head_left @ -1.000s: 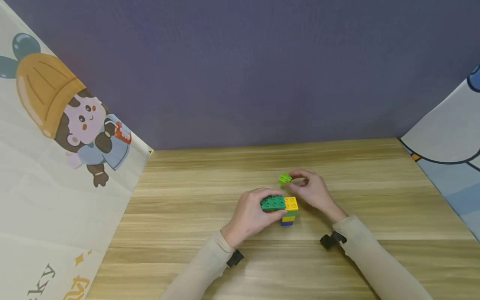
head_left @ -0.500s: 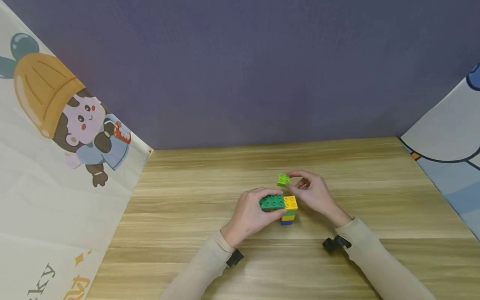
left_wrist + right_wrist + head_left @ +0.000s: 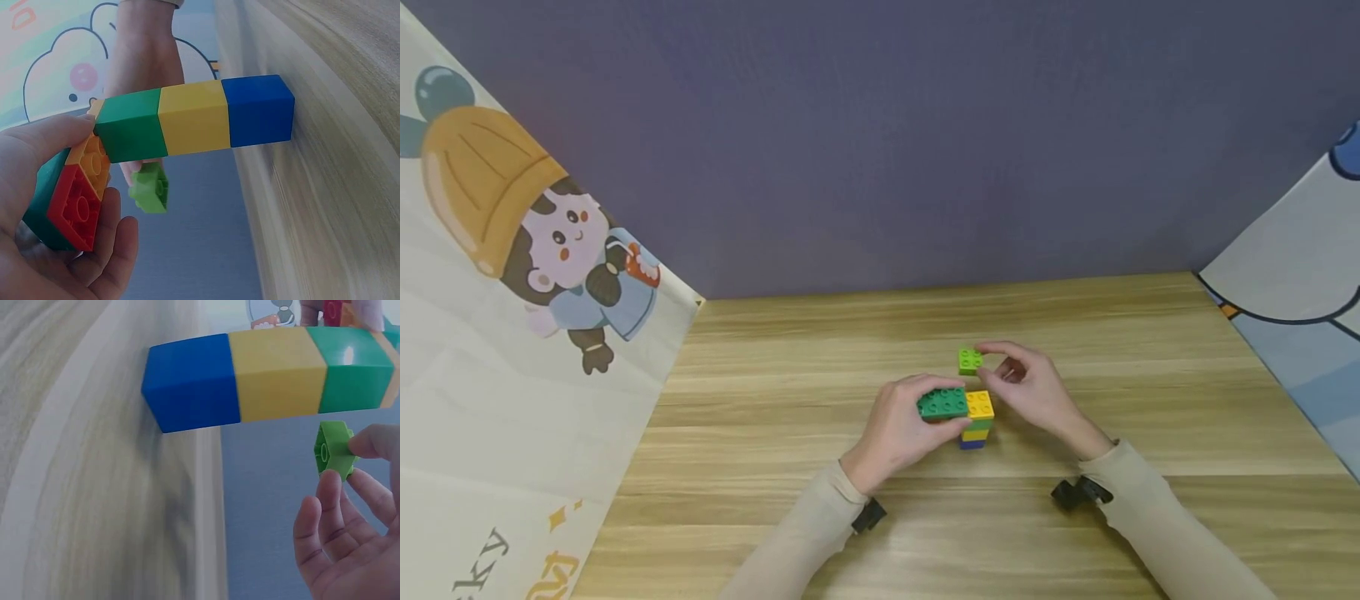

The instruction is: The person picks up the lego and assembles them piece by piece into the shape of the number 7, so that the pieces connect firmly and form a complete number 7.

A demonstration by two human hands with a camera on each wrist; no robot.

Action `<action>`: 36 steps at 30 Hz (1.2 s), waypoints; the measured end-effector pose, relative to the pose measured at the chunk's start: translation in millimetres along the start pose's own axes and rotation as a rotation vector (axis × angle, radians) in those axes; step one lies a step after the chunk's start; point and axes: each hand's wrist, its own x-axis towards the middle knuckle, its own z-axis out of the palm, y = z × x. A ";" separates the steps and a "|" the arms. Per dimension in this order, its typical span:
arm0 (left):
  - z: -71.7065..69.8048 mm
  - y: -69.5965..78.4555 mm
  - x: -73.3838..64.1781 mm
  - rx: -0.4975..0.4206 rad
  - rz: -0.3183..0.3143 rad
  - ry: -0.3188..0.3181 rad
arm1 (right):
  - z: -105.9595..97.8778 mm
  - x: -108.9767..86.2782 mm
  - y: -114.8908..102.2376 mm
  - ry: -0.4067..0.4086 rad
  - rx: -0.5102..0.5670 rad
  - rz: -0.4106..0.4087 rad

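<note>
A stack of toy building bricks stands upright on the wooden table, with a blue brick [image 3: 259, 111] at its base, then a yellow brick [image 3: 195, 119] and a green brick [image 3: 132, 125]. Higher up, a yellow-topped brick [image 3: 980, 404] sits beside a dark green brick [image 3: 943, 403] that juts out left; a red brick [image 3: 74, 206] shows under the dark green one. My left hand [image 3: 901, 429] grips this overhanging part between thumb and fingers. Just beyond the stack, my right hand [image 3: 1028, 387] pinches a small lime green brick [image 3: 336, 450], held in the air apart from the stack.
The wooden table [image 3: 760, 392] ends at a dark blue-grey wall [image 3: 880, 167] behind. A cartoon-printed sheet [image 3: 490, 400] borders the left side, and another printed panel [image 3: 1300, 250] borders the right. Black wrist devices [image 3: 869, 516] sit at both cuffs.
My right hand has turned the lime green brick slightly, so its studs now face squarer to the head view. My left hand keeps its grip, and the stack stands the same.
</note>
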 end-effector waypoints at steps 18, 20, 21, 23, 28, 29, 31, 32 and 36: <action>1.7 0.1 -0.5 -0.022 -0.011 0.005 | -11.4 -23.8 -12.6 0.035 0.095 -0.173; 1.8 0.2 -0.6 -0.023 -0.007 0.009 | -10.0 -27.3 -11.2 0.044 0.122 -0.207; 1.8 0.1 -0.6 -0.022 -0.008 0.009 | -9.1 -28.7 -11.0 0.046 0.137 -0.222; 1.5 -0.2 -0.8 -0.019 -0.006 0.012 | -7.5 -30.8 -11.9 0.048 0.167 -0.251; 0.9 -0.7 -1.3 -0.016 -0.009 0.013 | -5.3 -33.1 -13.8 0.044 0.213 -0.316; 0.9 -0.9 -1.2 -0.015 -0.011 0.012 | -5.1 -33.4 -13.6 0.043 0.220 -0.330; 0.8 -1.0 -1.5 -0.016 -0.016 0.012 | -4.8 -34.1 -13.2 0.037 0.224 -0.350; 0.7 -0.9 -1.6 -0.015 -0.018 0.012 | -4.8 -34.6 -13.0 0.031 0.227 -0.355; 0.6 -0.6 -1.7 -0.016 -0.022 0.012 | -5.9 -36.8 -12.4 0.004 0.229 -0.340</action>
